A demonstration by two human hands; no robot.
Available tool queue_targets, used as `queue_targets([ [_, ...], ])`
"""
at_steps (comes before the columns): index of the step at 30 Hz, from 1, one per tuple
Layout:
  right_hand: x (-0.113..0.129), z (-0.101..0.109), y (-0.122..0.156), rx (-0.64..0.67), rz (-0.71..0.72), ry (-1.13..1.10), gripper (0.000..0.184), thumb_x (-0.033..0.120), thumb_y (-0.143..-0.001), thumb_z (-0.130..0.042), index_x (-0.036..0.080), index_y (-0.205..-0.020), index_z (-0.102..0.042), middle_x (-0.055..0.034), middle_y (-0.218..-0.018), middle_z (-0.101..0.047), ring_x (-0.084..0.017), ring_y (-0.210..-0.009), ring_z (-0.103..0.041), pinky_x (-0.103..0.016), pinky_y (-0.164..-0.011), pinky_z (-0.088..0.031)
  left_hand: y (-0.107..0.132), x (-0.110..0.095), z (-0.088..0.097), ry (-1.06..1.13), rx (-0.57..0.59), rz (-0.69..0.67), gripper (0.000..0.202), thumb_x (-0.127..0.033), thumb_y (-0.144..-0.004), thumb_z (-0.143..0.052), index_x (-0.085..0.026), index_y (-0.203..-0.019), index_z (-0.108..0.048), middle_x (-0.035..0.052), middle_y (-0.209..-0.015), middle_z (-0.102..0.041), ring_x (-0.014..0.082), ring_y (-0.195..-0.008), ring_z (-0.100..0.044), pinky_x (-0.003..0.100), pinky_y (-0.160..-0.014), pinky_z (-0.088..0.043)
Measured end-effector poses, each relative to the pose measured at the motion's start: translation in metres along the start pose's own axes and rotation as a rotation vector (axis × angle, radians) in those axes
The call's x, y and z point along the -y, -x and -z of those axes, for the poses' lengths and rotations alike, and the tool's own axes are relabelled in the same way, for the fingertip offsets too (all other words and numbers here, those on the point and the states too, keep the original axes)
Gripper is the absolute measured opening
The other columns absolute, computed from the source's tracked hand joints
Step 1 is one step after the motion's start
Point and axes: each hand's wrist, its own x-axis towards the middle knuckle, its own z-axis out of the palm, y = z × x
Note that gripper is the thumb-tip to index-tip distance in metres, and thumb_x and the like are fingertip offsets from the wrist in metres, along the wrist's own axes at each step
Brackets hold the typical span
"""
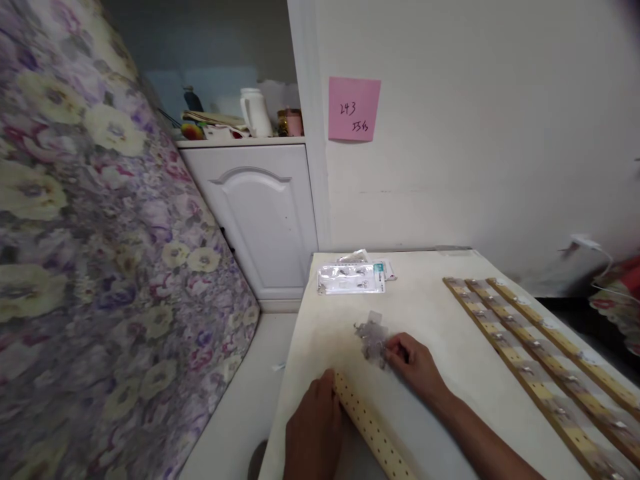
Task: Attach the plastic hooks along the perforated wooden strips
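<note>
One perforated strip [371,430] slants away toward the left.

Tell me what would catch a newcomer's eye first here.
The big floral covering filling the left side would probably draw the eye first, then the pink note on the pale wall. Lower down, the left hand holds a perforated strip, while the right hand is at a small cluster of clear pieces on the table.
</note>
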Motion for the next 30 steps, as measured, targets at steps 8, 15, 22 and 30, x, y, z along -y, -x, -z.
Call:
queue_targets([
  [8, -0.002, -0.002, -0.003, -0.028, -0.010, -0.045, 0.018, 0.037, -0.077, -0.058, 0.020, -0.072, -0.060, 0.0022, -0.058, -0.052, -0.014, -0.057, -0.046, -0.025, -0.052, -0.035, -0.003, -0.001, -0.002, 0.002, 0.013, -0.002, 0.040, -0.034, -0.087, -0.034, -0.022, -0.122, -0.052, 0.0100, -0.113, -0.060, 0.0255, -0.100, -0.058, 0.034, -0.082, -0.043],
  [15, 0.013, 0.003, 0.010, 0.019, -0.137, -0.411, 0.027, 0.044, -0.075, -0.064, 0.017, -0.072, -0.062, 0.0038, -0.057, -0.051, -0.009, -0.047, -0.040, -0.022, -0.046, -0.029, 0.003, -0.005, 0.009, 0.188, -0.054, -0.032, 0.032, -0.031, -0.086, -0.039, -0.023, -0.112, -0.056, 0.0080, -0.107, -0.062, 0.0236, -0.100, -0.057, 0.035, -0.085, -0.043],
  [22, 0.066, -0.031, 0.027, 0.255, -0.191, -0.688, 0.032, 0.047, -0.072, -0.068, 0.016, -0.078, -0.062, 0.0002, -0.062, -0.064, -0.005, -0.036, -0.041, -0.021, -0.039, -0.026, 0.007, -0.013, 0.016, 0.645, -0.132, -0.046, 0.037, -0.029, -0.080, -0.052, -0.022, -0.116, -0.054, 0.0078, -0.108, -0.062, 0.0183, -0.084, -0.061, 0.032, -0.075, -0.050],
  [30, 0.061, -0.066, 0.038, 0.250, -0.175, -0.699, 0.029, 0.043, -0.068, -0.072, 0.016, -0.065, -0.060, 0.0064, -0.046, -0.048, -0.006, -0.043, -0.037, -0.020, -0.044, -0.026, 0.007, -0.005, 0.005, 0.824, -0.057, -0.026, 0.045, -0.020, -0.076, -0.058, -0.022, -0.121, -0.051, 0.0054, -0.104, -0.065, 0.0177, -0.092, -0.064, 0.032, -0.085, -0.051],
])
